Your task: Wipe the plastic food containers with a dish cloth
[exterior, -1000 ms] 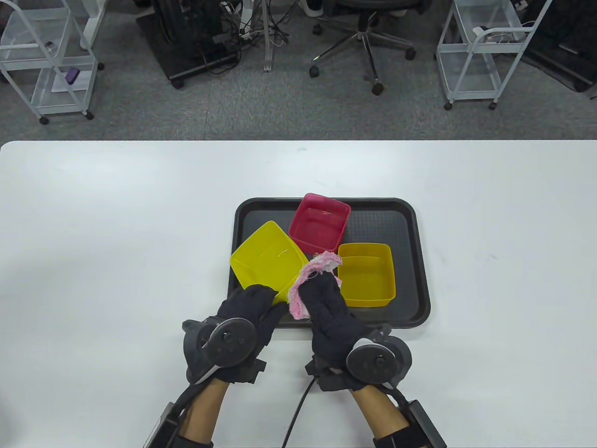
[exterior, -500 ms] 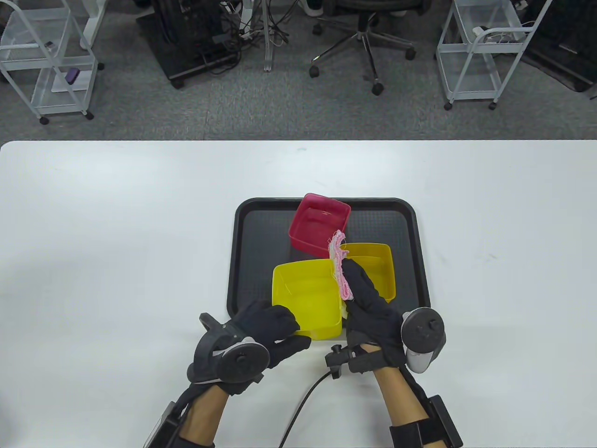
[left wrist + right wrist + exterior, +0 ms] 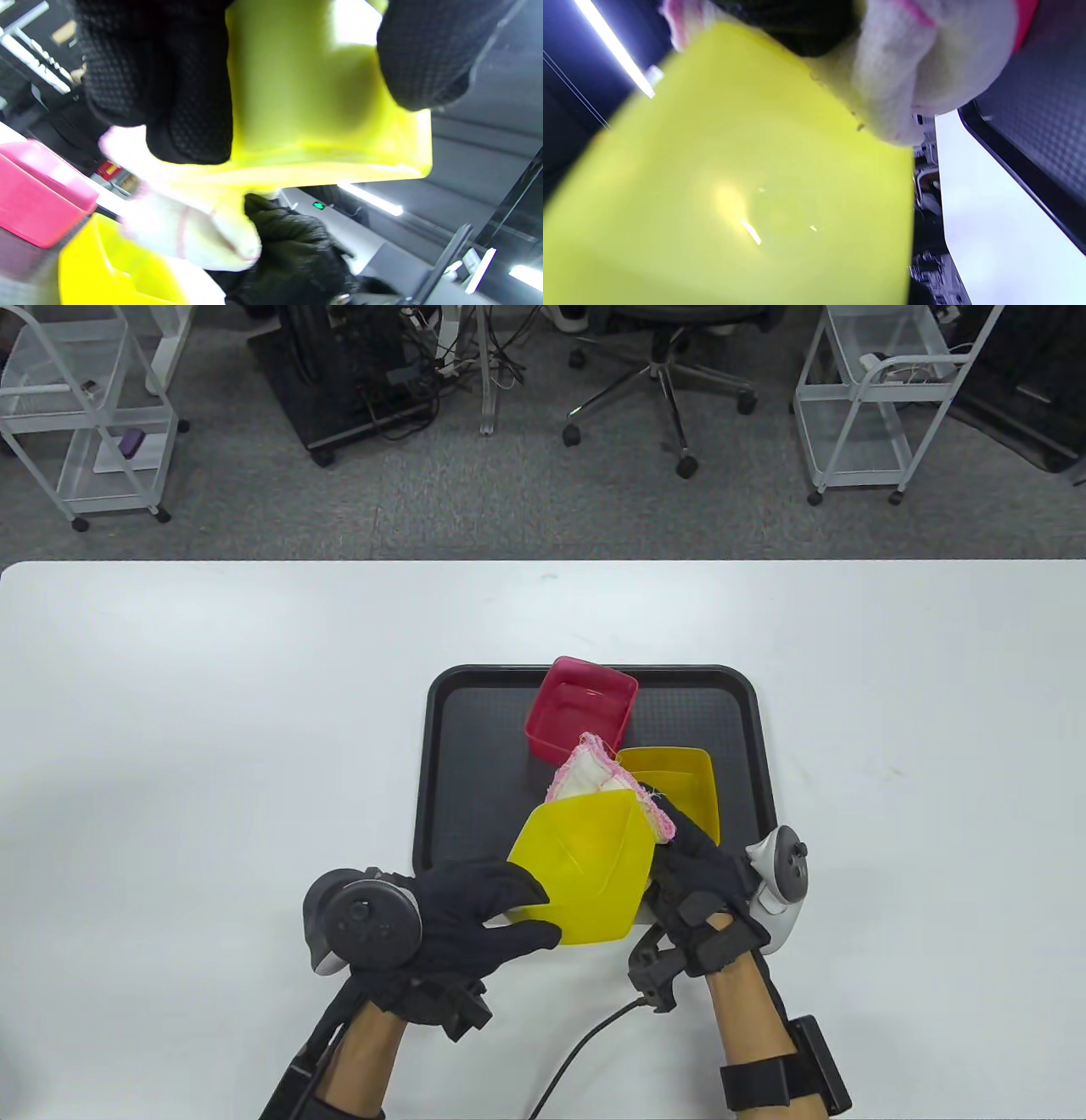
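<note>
Yellow container [image 3: 585, 869] is up off the black tray [image 3: 475, 746], tilted, with the left hand [image 3: 471, 912] gripping its near edge. Right hand [image 3: 700, 869] holds the pink-and-white dish cloth [image 3: 594, 776] against its far side. Red container [image 3: 581, 717] and another yellow tub [image 3: 679, 785] sit on the tray.

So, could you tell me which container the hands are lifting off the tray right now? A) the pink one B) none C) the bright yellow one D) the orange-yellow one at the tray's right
C: the left hand grips the tilted bright yellow container while the right hand holds the cloth against it.
</note>
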Tool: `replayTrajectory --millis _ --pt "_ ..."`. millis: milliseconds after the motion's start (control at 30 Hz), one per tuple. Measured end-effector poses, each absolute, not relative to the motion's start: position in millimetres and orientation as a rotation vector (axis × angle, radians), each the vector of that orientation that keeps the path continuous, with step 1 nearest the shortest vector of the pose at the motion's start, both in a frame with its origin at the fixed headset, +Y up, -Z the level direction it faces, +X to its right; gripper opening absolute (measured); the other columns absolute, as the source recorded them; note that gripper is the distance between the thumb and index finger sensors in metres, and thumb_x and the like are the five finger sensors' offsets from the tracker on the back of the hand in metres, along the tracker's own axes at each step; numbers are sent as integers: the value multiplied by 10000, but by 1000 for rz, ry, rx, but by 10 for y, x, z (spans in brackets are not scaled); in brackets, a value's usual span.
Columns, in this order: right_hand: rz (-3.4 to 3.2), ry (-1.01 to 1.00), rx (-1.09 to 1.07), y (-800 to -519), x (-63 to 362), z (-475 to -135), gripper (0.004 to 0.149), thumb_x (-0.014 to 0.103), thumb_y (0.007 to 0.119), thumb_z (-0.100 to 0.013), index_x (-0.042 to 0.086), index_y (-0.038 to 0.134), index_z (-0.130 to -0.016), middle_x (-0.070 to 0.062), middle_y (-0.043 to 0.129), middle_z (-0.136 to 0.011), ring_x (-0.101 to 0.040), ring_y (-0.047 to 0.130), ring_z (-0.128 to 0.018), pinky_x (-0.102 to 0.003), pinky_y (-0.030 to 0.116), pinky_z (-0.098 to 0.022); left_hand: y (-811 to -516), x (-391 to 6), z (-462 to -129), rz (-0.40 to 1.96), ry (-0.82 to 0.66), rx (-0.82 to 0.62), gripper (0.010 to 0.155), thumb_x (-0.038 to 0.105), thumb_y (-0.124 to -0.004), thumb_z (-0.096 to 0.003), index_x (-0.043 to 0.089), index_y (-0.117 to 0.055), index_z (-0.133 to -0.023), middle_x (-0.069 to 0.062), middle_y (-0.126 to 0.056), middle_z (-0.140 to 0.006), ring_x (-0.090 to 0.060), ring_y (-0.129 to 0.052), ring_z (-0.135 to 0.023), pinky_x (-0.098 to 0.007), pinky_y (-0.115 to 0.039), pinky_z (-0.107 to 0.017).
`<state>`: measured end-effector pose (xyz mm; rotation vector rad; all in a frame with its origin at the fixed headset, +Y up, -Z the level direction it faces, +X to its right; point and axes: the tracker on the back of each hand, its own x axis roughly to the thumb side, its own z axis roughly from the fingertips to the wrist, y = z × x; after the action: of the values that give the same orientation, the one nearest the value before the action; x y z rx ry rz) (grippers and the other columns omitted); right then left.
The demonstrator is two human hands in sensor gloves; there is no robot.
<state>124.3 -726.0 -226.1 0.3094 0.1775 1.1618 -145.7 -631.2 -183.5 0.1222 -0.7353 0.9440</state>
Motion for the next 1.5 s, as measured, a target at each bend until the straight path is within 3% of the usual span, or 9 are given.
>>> replayTrajectory --millis 333,467,533,600,833,1033,1300,1500 --pt "1197 294 322 -7401 953 -2248 461 71 712 -478 185 709 -924 -109 811 -947 -398 820 -859 -599 724 -587 -6362 -1390 -1822 1125 -769 70 438 652 -805 -437 290 -968 -623 119 -1010 -710 -275 -1078 -639 -432 -948 -578" --pt "1151 406 466 -7367 763 -2203 444 78 730 -492 222 733 -912 -74 810 -972 -402 780 -904 -634 689 -604 -6378 -1357 -1816 1155 -749 80 448 644 -797 -446 292 -962 -668 121 -994 -773 -288 -1048 -724 -438 -914 -641" --pt "1157 432 493 -7340 675 -2153 468 90 716 -510 241 671 -951 -58 731 -1034 -393 756 -928 -617 690 -623 -6361 -1376 -1811 1116 -733 135 447 653 -784 -449 309 -956 -676 136 -990 -781 -270 -1049 -722 -420 -917 -632" --pt "1144 344 427 -7347 635 -2133 469 80 734 -489 221 703 -935 -81 759 -1014 -412 769 -906 -620 700 -601 -6342 -1400 -1791 1077 -712 172 445 647 -783 -454 306 -957 -681 134 -988 -789 -268 -1046 -719 -420 -915 -630" --pt "1226 391 372 -7391 626 -2082 504 77 728 -491 136 620 -980 -170 677 -1029 -443 727 -902 -583 695 -611 -6348 -1416 -1755 847 -606 357 437 628 -796 -451 298 -964 -683 121 -989 -789 -252 -1053 -690 -421 -913 -622" --pt "1202 437 344 -7376 582 -2031 548 84 729 -489 63 533 -1001 -256 615 -1017 -480 721 -876 -574 730 -583 -6411 -1475 -1768 488 -455 516 423 605 -792 -464 293 -958 -695 112 -986 -791 -258 -1055 -679 -426 -919 -604" --pt "1156 228 236 -7326 835 -2097 554 100 713 -495 66 506 -1008 -258 593 -1022 -484 714 -870 -556 747 -575 -6503 -1536 -1854 393 -428 434 420 594 -788 -469 289 -966 -695 108 -997 -784 -275 -1073 -665 -435 -933 -586" --pt "1114 9 162 -7314 1074 -2177 561 103 688 -508 125 461 -1022 -215 518 -1065 -469 653 -916 -555 701 -620 -6477 -1261 -1750 564 -607 325 416 594 -797 -461 290 -975 -683 108 -1003 -776 -272 -1079 -669 -435 -941 -594"
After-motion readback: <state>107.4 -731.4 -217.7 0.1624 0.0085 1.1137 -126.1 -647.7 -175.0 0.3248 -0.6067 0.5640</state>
